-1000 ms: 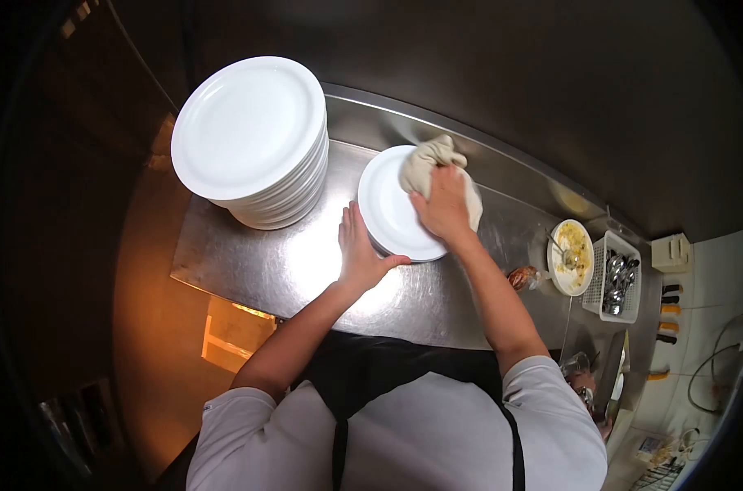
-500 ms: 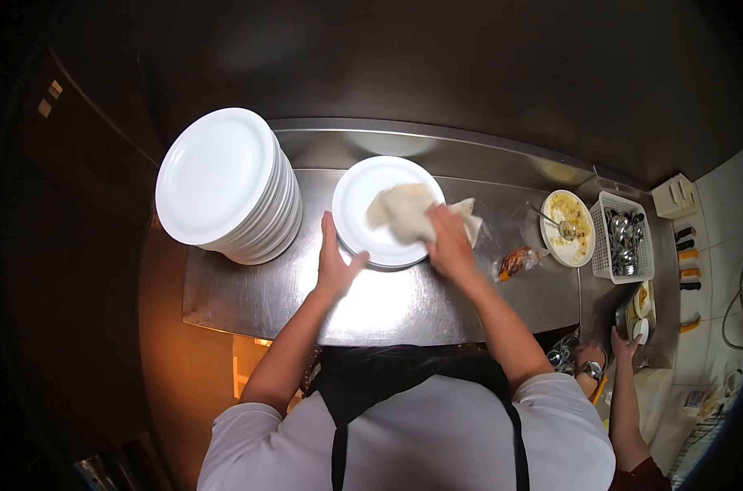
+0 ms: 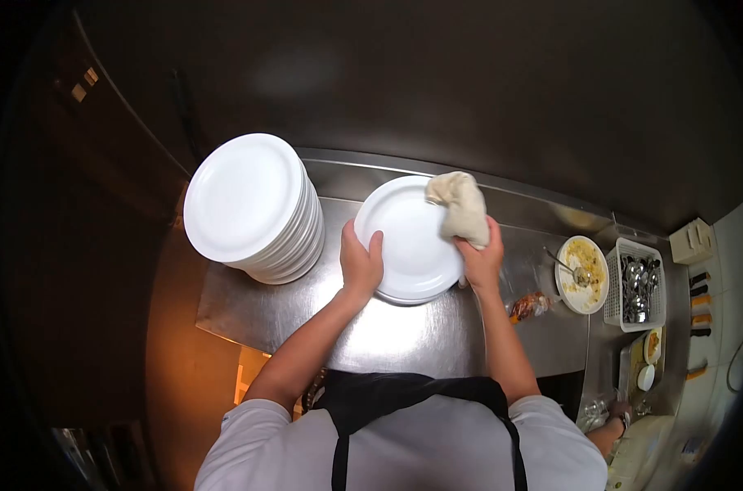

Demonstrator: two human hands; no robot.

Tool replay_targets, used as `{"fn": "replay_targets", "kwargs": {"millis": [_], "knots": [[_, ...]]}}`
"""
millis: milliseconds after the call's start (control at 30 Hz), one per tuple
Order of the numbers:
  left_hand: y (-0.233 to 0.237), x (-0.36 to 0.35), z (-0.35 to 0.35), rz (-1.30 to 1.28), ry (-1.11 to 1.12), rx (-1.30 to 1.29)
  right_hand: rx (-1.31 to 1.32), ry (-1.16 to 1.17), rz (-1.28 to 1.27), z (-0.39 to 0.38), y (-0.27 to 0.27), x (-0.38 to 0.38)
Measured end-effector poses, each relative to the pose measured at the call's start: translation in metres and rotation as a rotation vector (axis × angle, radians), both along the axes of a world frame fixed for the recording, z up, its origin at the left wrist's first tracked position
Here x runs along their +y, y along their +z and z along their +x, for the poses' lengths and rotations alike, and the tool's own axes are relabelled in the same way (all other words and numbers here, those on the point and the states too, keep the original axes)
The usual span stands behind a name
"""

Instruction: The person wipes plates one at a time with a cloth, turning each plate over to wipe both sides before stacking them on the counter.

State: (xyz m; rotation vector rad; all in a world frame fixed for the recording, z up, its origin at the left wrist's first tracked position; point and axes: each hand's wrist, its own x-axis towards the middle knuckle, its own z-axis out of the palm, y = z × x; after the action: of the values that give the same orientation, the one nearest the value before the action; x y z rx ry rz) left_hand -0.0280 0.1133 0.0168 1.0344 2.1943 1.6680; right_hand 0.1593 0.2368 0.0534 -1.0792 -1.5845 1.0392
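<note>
A white plate (image 3: 406,237) lies in front of me, and further plate rims show beneath its near edge. My left hand (image 3: 361,260) grips that plate at its left side, thumb on the rim and fingers along the outer edge. At the right rim, my right hand (image 3: 481,255) holds a beige cloth (image 3: 461,209), which is bunched up and hangs over the plate's upper right part. Some of the right hand's fingers are hidden at the plate's edge. Left of the plate stands a tall stack of white plates (image 3: 244,196).
The steel counter (image 3: 249,307) has a raised back edge. On the right are a bowl of food with a spoon (image 3: 582,274), a plastic-wrapped item (image 3: 528,306), a white basket of cutlery (image 3: 635,286) and wall-hung knives (image 3: 699,300). Another person's hand (image 3: 621,413) shows lower right.
The cloth has moved from the plate's middle to its upper right rim with my right hand. My left hand now grips the plate's edge. The other person's reaching arm has left the right side.
</note>
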Motion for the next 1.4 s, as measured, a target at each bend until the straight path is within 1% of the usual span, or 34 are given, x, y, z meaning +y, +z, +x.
{"fn": "replay_targets", "kwargs": {"millis": [33,100,133,167,200,233,267,300,333,367,400,433,500,533,567,600,633,667,733,767,833,900,967,1033,1100,1133,1200,1267,1300,1367,1400], "knots": [[0.013,0.001,-0.001,0.011,0.0,-0.066,0.049,0.047,-0.002,0.002,0.015,-0.004],[0.039,0.007,-0.01,-0.055,0.077,-0.239,0.147,0.128,-0.019,0.011,0.039,-0.017],[0.045,0.009,-0.013,-0.093,0.112,-0.326,0.177,0.215,-0.05,0.013,0.058,-0.031],[0.043,0.011,-0.015,-0.107,0.086,-0.307,0.206,0.3,-0.079,0.012,0.074,-0.047],[0.037,0.015,-0.018,-0.118,0.058,-0.287,0.332,0.413,-0.131,0.009,0.078,-0.061],[0.029,0.02,-0.019,-0.128,0.029,-0.268,0.296,0.56,0.024,0.005,0.081,-0.067],[0.01,0.025,-0.016,-0.035,-0.045,-0.135,0.416,0.528,-0.025,-0.008,0.085,-0.075],[-0.017,0.028,-0.005,0.053,-0.12,-0.006,0.464,0.522,-0.053,-0.017,0.083,-0.075],[-0.014,0.03,0.009,0.141,-0.193,0.12,0.513,0.516,-0.081,-0.025,0.081,-0.074],[-0.009,0.027,0.025,0.122,-0.21,-0.248,0.493,0.545,-0.082,-0.035,0.073,-0.061],[0.0,0.024,0.037,0.119,-0.221,-0.361,0.536,0.506,-0.192,-0.048,0.078,-0.061],[-0.002,0.02,0.044,0.115,-0.232,-0.392,0.586,0.461,-0.301,-0.06,0.083,-0.061],[-0.004,0.008,0.044,0.109,-0.245,-0.378,0.379,0.551,-0.371,-0.059,0.053,-0.073],[-0.004,0.004,0.04,0.102,-0.242,-0.368,0.268,0.668,-0.309,-0.048,0.034,-0.081],[-0.002,0.004,0.032,0.095,-0.236,-0.363,0.281,0.712,-0.208,-0.04,0.021,-0.098],[0.0,0.003,0.024,0.087,-0.226,-0.358,0.406,0.714,-0.188,-0.036,0.016,-0.118],[0.002,0.003,0.016,0.077,-0.219,-0.353,0.305,0.771,0.01,-0.031,0.026,-0.125],[0.004,0.004,0.01,0.074,-0.211,-0.347,0.336,0.825,0.006,-0.032,0.037,-0.127],[0.006,-0.005,0.006,0.066,-0.218,-0.357,0.252,0.818,0.264,-0.037,0.075,-0.117],[0.006,-0.009,0.007,0.065,-0.233,-0.365,0.13,0.755,0.522,-0.044,0.096,-0.102],[0.001,-0.002,0.027,0.102,-0.256,-0.354,0.268,0.747,0.333,-0.058,0.11,-0.075],[-0.002,0.003,0.043,0.123,-0.272,-0.368,0.314,0.758,-0.026,-0.066,0.106,-0.051],[0.0,-0.004,0.041,0.115,-0.266,-0.38,0.316,0.611,-0.197,-0.069,0.078,-0.054],[0.003,-0.008,0.034,0.115,-0.258,-0.379,0.206,0.598,-0.084,-0.055,0.048,-0.079],[0.007,-0.012,0.026,0.111,-0.251,-0.379,0.379,0.561,0.111,-0.043,0.032,-0.12],[0.009,-0.013,0.022,0.107,-0.249,-0.377,0.347,0.642,0.128,-0.038,0.041,-0.135],[0.013,-0.021,0.016,0.106,-0.244,-0.371,0.202,0.761,0.395,-0.035,0.068,-0.139],[0.018,-0.028,0.017,0.113,-0.253,-0.38,0.08,0.724,0.681,-0.041,0.096,-0.121],[0.019,-0.03,0.022,0.124,-0.256,-0.39,0.084,0.654,0.723,-0.044,0.109,-0.112],[0.019,-0.017,0.051,0.184,-0.262,-0.388,0.191,0.682,0.288,-0.05,0.109,-0.091],[0.019,-0.006,0.066,0.213,-0.254,-0.399,0.265,0.661,0.077,-0.052,0.108,-0.081]]}}
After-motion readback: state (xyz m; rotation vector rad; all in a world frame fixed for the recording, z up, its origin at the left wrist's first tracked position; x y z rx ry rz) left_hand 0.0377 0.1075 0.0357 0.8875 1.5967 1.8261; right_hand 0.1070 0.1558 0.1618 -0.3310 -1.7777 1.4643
